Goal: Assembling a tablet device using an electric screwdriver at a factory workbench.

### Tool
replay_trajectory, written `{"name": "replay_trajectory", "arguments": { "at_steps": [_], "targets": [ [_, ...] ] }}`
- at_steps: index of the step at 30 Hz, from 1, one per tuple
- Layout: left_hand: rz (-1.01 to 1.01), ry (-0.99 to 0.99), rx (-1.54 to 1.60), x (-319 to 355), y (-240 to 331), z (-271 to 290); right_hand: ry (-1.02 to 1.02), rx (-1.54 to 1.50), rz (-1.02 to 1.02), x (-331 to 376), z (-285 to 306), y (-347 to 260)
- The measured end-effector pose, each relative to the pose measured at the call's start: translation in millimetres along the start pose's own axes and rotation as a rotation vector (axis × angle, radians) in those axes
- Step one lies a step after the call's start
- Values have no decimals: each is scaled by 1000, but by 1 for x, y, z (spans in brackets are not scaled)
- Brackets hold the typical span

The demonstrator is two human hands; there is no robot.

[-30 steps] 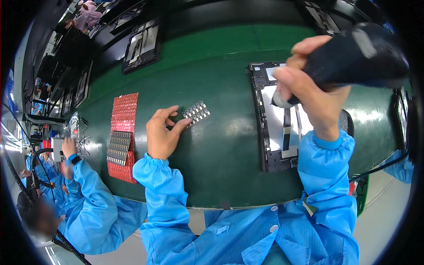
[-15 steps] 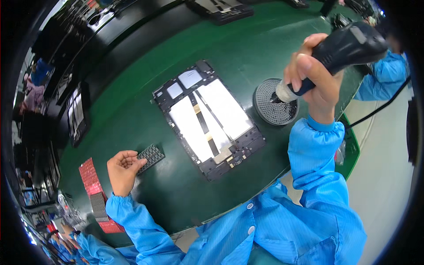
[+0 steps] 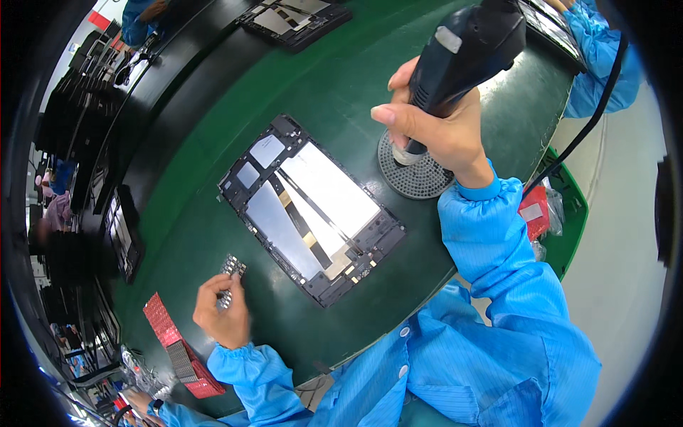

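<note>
My right hand (image 3: 452,135) is wrapped round a black corded electric screwdriver (image 3: 462,60). Its pale nose points down over a round grey dish with a grid of holes (image 3: 420,183); the bit is hidden. On the left, my left hand (image 3: 222,317) pinches a small dark sheet with rows of little pieces (image 3: 233,266), tilted and glinting just above the table. Between the hands lies an opened tablet (image 3: 331,196), its inside facing up, with silvery battery panels, a dark and gold ribbon cable and a black frame. Neither hand touches it.
Red bubble wrap (image 3: 162,320) lies at the left table edge, with dark gridded sheets (image 3: 182,361) on it. Another opened tablet (image 3: 295,18) stands at the back. A green bin (image 3: 575,220) with red and clear packaging sits right, below the screwdriver's cord (image 3: 585,132). Co-workers' blue sleeves show nearby.
The screwdriver has swung more upright over the dish. My left hand has turned the small sheet, which now shows narrower and shinier. The whole view has shifted.
</note>
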State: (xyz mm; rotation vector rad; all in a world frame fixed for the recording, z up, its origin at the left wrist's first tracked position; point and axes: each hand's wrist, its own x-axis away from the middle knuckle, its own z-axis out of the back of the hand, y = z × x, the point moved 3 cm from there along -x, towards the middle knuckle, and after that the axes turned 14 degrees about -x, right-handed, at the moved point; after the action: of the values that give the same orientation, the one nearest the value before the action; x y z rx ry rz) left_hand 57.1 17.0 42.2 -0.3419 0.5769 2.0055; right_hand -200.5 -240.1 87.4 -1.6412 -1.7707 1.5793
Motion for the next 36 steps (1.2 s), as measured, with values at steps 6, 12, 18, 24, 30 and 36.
{"name": "replay_trajectory", "arguments": {
  "at_steps": [6,12,18,24,30,36],
  "targets": [
    [50,-59,191,8,18,-19,-16,-2,-23,0,-1,7],
    [-34,-96,205,2,36,-26,-18,17,-43,0,3,5],
    [-41,-45,163,0,24,-28,-2,-1,-31,0,-9,-2],
    [71,22,110,-4,-9,-25,-112,-178,103,0,-45,-19],
    [101,128,199,-1,-23,-24,-365,-68,-57,0,-135,3],
    [70,164,195,-1,-30,-22,-436,-135,-119,-14,-196,58]
  ]
}}
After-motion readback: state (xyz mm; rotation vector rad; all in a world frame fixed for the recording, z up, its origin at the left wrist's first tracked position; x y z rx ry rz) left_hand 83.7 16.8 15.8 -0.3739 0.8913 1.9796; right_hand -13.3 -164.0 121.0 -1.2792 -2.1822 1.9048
